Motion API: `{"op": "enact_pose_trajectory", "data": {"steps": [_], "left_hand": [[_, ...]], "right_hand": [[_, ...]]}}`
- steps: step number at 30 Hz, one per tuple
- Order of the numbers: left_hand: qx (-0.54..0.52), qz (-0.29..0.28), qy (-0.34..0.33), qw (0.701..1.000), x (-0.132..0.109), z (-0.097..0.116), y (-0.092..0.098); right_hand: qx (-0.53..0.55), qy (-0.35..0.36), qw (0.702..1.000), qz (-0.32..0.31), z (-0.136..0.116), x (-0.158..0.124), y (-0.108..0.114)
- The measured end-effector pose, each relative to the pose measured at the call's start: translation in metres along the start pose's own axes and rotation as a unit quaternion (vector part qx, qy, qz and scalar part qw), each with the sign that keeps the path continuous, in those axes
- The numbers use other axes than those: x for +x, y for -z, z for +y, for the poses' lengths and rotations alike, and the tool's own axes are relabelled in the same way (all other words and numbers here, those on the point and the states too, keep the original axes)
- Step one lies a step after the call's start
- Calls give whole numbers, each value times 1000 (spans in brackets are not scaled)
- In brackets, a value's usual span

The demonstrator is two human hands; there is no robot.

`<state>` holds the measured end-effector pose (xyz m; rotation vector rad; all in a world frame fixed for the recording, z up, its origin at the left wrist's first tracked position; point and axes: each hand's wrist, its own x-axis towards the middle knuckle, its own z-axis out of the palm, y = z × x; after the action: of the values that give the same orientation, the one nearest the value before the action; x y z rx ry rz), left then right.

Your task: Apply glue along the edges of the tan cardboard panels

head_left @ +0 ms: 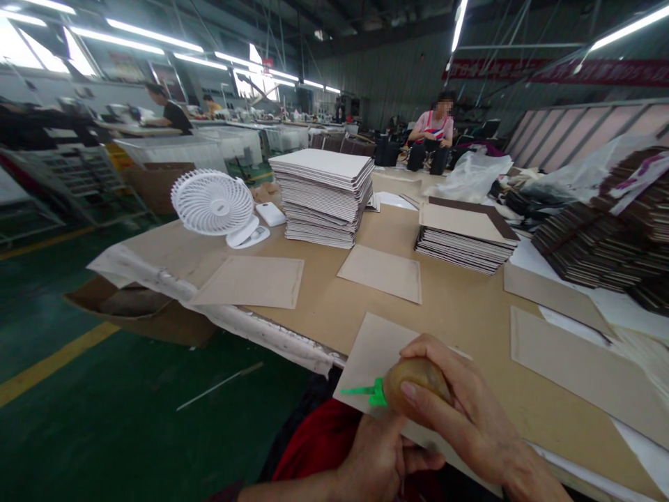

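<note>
My right hand (473, 408) is wrapped around a rounded, amber squeeze bottle (412, 383) with a green nozzle (375, 392). The bottle lies tilted on its side, and its thin tip points left, over a beige sheet (366, 352) at the table's front edge. Below it, my left hand (376, 450) grips the near edge of that sheet, thumb on top and fingers partly hidden beneath. Two more beige sheets lie just beyond: one at the left (256, 281) and one in the middle (384, 272). Faint marks run along their borders.
A tall stack of white-topped boards (324, 202) stands mid-table, beside a white fan (214, 202). Farther right are a lower stack (465, 237), a loose sheet (585, 362) and piled dark panels (596, 223). A person (433, 132) sits at the back. An open carton (141, 314) is below the left edge.
</note>
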<state>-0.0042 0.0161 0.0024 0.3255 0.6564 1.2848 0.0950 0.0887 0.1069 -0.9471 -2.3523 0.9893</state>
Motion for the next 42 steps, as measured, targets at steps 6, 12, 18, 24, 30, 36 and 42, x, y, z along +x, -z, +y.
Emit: {"op": "enact_pose_trajectory", "data": {"steps": [6, 12, 18, 24, 30, 36, 42], "left_hand": [[13, -8, -3, 1000, -1, 0, 1], [3, 2, -8, 1000, -1, 0, -1], [-5, -1, -15, 1000, 0, -2, 0], [1, 32, 8, 999, 3, 3, -4], [-30, 65, 17, 997, 3, 0, -3], [-41, 66, 16, 997, 5, -8, 4], [-45, 36, 29, 998, 5, -9, 6]], "right_hand": [[-4, -1, 999, -31, -8, 4, 4], [-70, 6, 997, -17, -18, 6, 6], [-68, 15, 997, -36, -25, 8, 7], [-101, 20, 995, -15, -27, 14, 7], [-146, 16, 989, 8, -21, 22, 11], [-163, 9, 986, 38, -12, 31, 14], [-169, 2, 983, 72, 1, 40, 18]]}}
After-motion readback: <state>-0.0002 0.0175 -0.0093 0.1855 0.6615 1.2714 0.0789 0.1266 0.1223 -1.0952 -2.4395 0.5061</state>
